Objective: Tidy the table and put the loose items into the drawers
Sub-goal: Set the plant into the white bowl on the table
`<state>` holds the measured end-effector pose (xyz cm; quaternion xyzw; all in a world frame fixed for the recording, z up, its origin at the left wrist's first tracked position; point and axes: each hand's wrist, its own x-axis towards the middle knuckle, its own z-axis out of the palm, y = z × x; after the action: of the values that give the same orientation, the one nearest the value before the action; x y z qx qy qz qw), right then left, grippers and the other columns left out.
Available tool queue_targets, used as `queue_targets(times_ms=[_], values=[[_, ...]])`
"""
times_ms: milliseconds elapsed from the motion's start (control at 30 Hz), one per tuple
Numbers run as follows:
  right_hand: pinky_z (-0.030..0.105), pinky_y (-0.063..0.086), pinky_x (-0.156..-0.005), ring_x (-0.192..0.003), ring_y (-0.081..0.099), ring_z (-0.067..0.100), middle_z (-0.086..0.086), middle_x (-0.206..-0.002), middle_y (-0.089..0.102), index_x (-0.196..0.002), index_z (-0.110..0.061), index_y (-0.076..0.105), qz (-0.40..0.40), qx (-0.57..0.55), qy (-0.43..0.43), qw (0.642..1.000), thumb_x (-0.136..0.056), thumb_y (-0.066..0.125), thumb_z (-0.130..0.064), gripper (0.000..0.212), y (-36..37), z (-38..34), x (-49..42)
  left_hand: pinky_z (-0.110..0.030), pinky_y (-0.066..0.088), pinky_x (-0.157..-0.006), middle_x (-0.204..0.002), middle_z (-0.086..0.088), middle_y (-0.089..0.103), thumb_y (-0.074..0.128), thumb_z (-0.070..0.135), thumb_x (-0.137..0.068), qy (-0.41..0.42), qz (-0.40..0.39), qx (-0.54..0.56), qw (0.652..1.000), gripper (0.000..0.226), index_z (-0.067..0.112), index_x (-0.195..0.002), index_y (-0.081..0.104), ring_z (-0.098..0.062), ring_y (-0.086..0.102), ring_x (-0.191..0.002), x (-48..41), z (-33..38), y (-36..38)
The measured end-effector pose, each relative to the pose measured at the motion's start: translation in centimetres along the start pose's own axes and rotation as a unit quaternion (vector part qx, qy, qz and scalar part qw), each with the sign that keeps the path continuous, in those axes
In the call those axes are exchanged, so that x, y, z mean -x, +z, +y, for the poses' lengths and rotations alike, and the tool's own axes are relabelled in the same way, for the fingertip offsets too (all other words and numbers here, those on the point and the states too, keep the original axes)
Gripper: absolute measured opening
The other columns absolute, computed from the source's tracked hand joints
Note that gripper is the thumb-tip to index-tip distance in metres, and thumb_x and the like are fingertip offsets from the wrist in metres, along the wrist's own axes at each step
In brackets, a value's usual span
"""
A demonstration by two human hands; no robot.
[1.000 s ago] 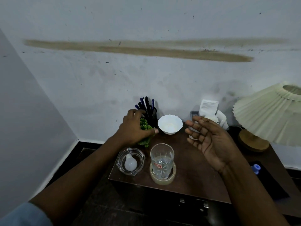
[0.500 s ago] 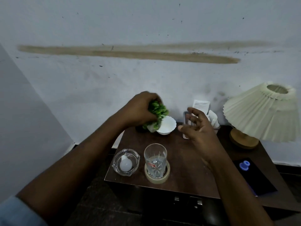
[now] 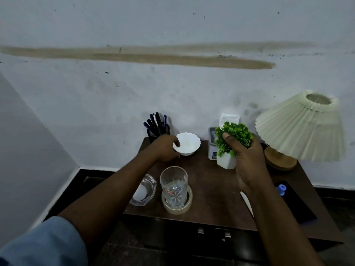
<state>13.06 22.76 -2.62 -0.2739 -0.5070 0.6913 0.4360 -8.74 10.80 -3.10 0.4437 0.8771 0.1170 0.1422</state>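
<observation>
Two bare hands are over a small brown table (image 3: 211, 189) that stands against a pale wall. The right hand (image 3: 247, 160) has its fingers closed around a little green plant (image 3: 233, 136). The plant sits in a white pot (image 3: 226, 162), and the pot looks lifted just above the table top, near the back right part. The left hand (image 3: 163, 148) is at the rim of a white bowl (image 3: 189, 144) with a wavy edge. Its thumb rests on the rim, and its fingers curl under the side of the bowl. The bowl is at the back of the table, just beside a dark cup of pens (image 3: 157, 127). At the front stands a clear drinking glass (image 3: 173, 187) inside a roll of tape (image 3: 176, 207). Just to the left of it is a glass dish (image 3: 146, 191) with a white bulb (image 3: 139, 194) lying in it. Behind the plant is a small grey box (image 3: 212, 144), partly hidden. A lamp with a pleated cream shade (image 3: 301, 129) and a wooden base (image 3: 278, 160) stands at the right. A dark flat thing (image 3: 295, 204) with a blue cap (image 3: 281, 189) on it lies near the right edge. Metal drawer handles (image 3: 213, 232) show on the front of the table, and the drawers look shut.
</observation>
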Motion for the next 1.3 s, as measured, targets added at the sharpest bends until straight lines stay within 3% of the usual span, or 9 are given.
queue_targets(times_ms=[133, 400, 533, 600, 700, 867, 1033, 1167, 1300], values=[[0.040, 0.062, -0.072, -0.092, 0.077, 0.023, 0.004, -0.105, 0.079, -0.122, -0.017, 0.070, 0.003, -0.038, -0.007, 0.999, -0.078, 0.086, -0.022, 0.046, 0.0, 0.9, 0.1, -0.028, 0.046, -0.092, -0.136, -0.009, 0.061, 0.091, 0.027, -0.074, -0.017, -0.004, 0.054, 0.998, 0.065, 0.014, -0.131, 0.064, -0.025, 0.058, -0.122, -1.0, -1.3, 3.1], [0.028, 0.060, -0.075, -0.091, 0.076, 0.014, -0.004, -0.095, 0.078, -0.106, -0.018, 0.072, 0.055, -0.047, -0.073, 0.995, -0.085, 0.083, -0.024, 0.024, 0.3, -1.3, -0.1, -0.032, 0.048, -0.081, -0.109, -0.012, 0.073, 0.083, 0.030, -0.087, 0.005, 0.071, 0.162, 0.984, 0.035, 0.005, -0.109, 0.075, -0.026, 0.067, -0.101, -1.4, -1.1, 3.3], [0.041, 0.060, -0.085, -0.097, 0.074, 0.017, -0.003, -0.100, 0.076, -0.111, -0.015, 0.068, 0.098, -0.135, -0.067, 0.984, -0.093, 0.074, -0.019, 0.019, 0.9, -4.4, 0.5, -0.039, 0.056, -0.082, -0.102, -0.008, 0.072, 0.081, 0.033, -0.088, 0.032, 0.128, 0.253, 0.958, 0.028, 0.012, -0.101, 0.068, -0.025, 0.069, -0.093, 0.9, -0.1, -0.9], [0.047, 0.059, -0.088, -0.105, 0.073, 0.024, 0.001, -0.108, 0.075, -0.121, -0.015, 0.066, 0.114, -0.201, -0.052, 0.972, -0.096, 0.070, -0.020, 0.026, 1.1, -6.4, 0.9, -0.035, 0.057, -0.073, -0.092, -0.006, 0.071, 0.088, 0.034, -0.080, 0.028, 0.162, 0.421, 0.892, 0.035, 0.012, -0.090, 0.063, -0.022, 0.069, -0.084, 2.8, 1.1, -3.6], [0.044, 0.060, -0.081, -0.109, 0.072, 0.025, 0.001, -0.111, 0.075, -0.124, -0.019, 0.065, 0.107, -0.241, -0.045, 0.964, -0.098, 0.068, -0.024, 0.027, 1.1, -9.2, 1.5, -0.047, 0.062, -0.088, -0.100, -0.010, 0.068, 0.092, 0.025, -0.066, 0.071, 0.119, 0.684, 0.716, 0.043, 0.016, -0.089, 0.056, -0.030, 0.070, -0.101, 6.4, 3.4, -6.3], [0.054, 0.057, -0.093, -0.123, 0.066, 0.027, 0.009, -0.137, 0.066, -0.134, -0.018, 0.061, 0.067, -0.267, -0.034, 0.961, -0.096, 0.069, -0.030, 0.040, 1.4, -12.5, 3.0, -0.071, 0.046, -0.102, -0.147, -0.021, 0.055, 0.103, 0.018, -0.051, 0.117, 0.025, 0.854, 0.507, 0.098, 0.019, -0.133, 0.048, -0.049, 0.055, -0.133, 12.6, 6.6, -5.2], [0.044, 0.062, -0.077, -0.122, 0.067, 0.027, 0.013, -0.133, 0.067, -0.122, -0.018, 0.061, -0.005, -0.224, -0.019, 0.974, -0.099, 0.063, -0.030, 0.026, 1.7, -13.8, 3.9, -0.071, 0.045, -0.104, -0.151, -0.031, 0.050, 0.089, 0.025, -0.076, 0.150, -0.099, 0.900, 0.398, 0.081, 0.003, -0.146, 0.053, -0.054, 0.049, -0.137, 16.7, 8.8, -1.1], [0.043, 0.061, -0.077, -0.106, 0.074, 0.025, 0.007, -0.115, 0.075, -0.119, -0.014, 0.065, -0.098, -0.110, -0.063, 0.987, -0.083, 0.076, -0.032, 0.042, 1.7, -14.1, 4.6, -0.070, 0.049, -0.097, -0.145, -0.031, 0.056, 0.071, 0.037, -0.082, 0.079, -0.140, 0.936, 0.312, 0.057, 0.002, -0.127, 0.072, -0.056, 0.056, -0.128, 17.6, 10.6, 0.4], [0.042, 0.061, -0.084, -0.104, 0.075, 0.030, 0.009, -0.110, 0.077, -0.111, -0.018, 0.070, -0.168, 0.013, -0.123, 0.978, -0.074, 0.088, -0.035, 0.044, 2.2, -13.9, 5.0, -0.063, 0.055, -0.091, -0.142, -0.027, 0.060, 0.063, 0.046, -0.087, 0.005, -0.142, 0.949, 0.282, 0.062, 0.009, -0.137, 0.063, -0.053, 0.066, -0.114, 17.1, 11.7, 1.1]])
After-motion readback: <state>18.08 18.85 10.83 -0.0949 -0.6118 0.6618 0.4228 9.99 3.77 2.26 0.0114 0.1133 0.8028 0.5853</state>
